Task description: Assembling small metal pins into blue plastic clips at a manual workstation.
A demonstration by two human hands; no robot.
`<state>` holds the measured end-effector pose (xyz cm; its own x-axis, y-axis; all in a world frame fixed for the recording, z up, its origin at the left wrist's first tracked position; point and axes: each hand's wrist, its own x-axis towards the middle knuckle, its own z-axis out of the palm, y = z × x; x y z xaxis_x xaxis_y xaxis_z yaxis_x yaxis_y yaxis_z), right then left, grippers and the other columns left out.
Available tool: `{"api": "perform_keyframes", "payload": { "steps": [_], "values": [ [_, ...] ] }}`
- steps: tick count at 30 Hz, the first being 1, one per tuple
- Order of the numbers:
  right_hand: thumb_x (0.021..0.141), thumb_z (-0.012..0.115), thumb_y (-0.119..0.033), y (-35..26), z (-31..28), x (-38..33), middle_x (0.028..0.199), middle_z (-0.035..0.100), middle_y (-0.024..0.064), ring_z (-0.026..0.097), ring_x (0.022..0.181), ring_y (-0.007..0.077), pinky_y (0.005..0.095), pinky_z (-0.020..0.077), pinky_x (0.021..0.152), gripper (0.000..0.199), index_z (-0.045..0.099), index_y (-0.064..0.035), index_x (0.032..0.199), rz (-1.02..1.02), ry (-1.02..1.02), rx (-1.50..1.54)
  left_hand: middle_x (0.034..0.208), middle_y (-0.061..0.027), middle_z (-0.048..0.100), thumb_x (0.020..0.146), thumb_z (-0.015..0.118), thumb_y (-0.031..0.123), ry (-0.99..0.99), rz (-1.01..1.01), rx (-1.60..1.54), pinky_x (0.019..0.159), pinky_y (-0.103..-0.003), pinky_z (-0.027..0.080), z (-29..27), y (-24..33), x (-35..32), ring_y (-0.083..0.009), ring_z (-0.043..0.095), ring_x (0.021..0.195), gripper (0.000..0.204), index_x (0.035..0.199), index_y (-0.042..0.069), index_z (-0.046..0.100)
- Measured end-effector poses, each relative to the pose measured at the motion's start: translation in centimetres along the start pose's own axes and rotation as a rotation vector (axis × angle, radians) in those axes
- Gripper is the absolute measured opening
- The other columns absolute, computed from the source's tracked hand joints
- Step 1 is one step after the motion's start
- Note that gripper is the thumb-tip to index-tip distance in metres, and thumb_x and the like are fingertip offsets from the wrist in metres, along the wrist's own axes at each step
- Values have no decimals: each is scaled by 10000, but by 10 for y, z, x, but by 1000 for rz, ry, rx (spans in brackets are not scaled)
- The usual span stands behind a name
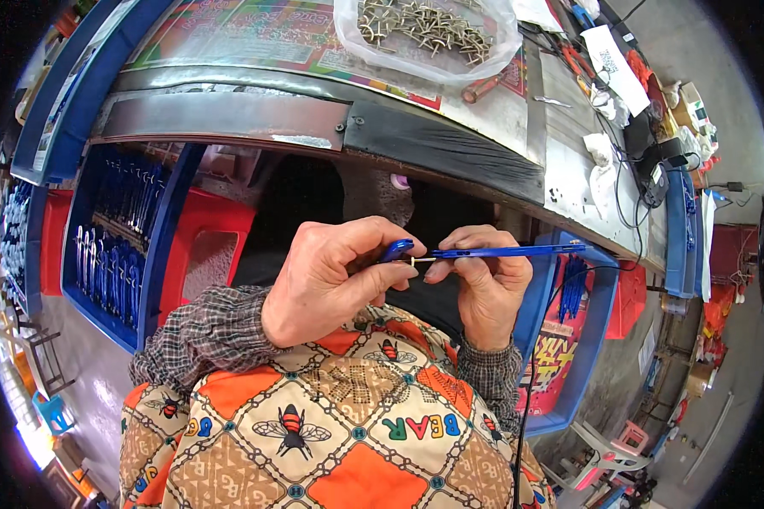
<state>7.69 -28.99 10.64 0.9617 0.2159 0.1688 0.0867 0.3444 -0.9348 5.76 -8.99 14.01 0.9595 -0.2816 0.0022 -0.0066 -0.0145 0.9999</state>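
Above my lap, my left hand [331, 276] pinches a short, rounded blue piece [396, 249] between thumb and fingers. My right hand [490, 293] grips a long, slim blue strip [526, 251], which points out to the right. Between the fingertips of both hands shows a thin metal pin [420, 260], close to the ends of the two blue pieces. Whether the pin joins them I cannot tell. The fingers hide part of both pieces.
On the metal-edged workbench [446, 136] ahead stands a translucent tub [345, 30] of metal pins [433, 32]. Blue crates [148, 318] with blue parts flank me, left and right [598, 339]. A red stool [197, 229] stands at the left. Cables [624, 199] hang at the right.
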Motion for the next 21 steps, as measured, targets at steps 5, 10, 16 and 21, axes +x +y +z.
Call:
{"api": "perform_keyframes", "payload": {
  "steps": [5,10,16,21],
  "values": [
    [848,595,3,4,0,2,924,593,195,638,668,219,304,554,613,104,558,41,937,28,6,16,758,-55,647,863,586,-24,16,-25,-89,543,-200,521,5,1,7,-69,614,642,142,1002,-30,619],
    [842,611,-10,5,1,5,916,606,181,634,724,202,272,549,633,105,571,33,930,38,-4,11,751,-46,642,862,592,-21,30,-49,-142,541,-197,513,8,-1,12,-60,605,638,136,994,-29,622],
    [816,659,-39,9,2,5,905,617,164,623,800,200,277,539,684,136,587,25,912,50,32,9,752,-43,645,860,597,-16,28,-59,-123,549,-195,509,7,-2,15,-57,606,638,139,995,-23,626],
    [793,685,-40,9,3,6,898,624,158,617,812,201,292,514,735,155,593,25,901,56,43,-6,776,-63,668,858,599,-13,27,-58,-100,552,-194,508,7,-3,16,-58,610,636,141,996,-23,627]
  ]
}}
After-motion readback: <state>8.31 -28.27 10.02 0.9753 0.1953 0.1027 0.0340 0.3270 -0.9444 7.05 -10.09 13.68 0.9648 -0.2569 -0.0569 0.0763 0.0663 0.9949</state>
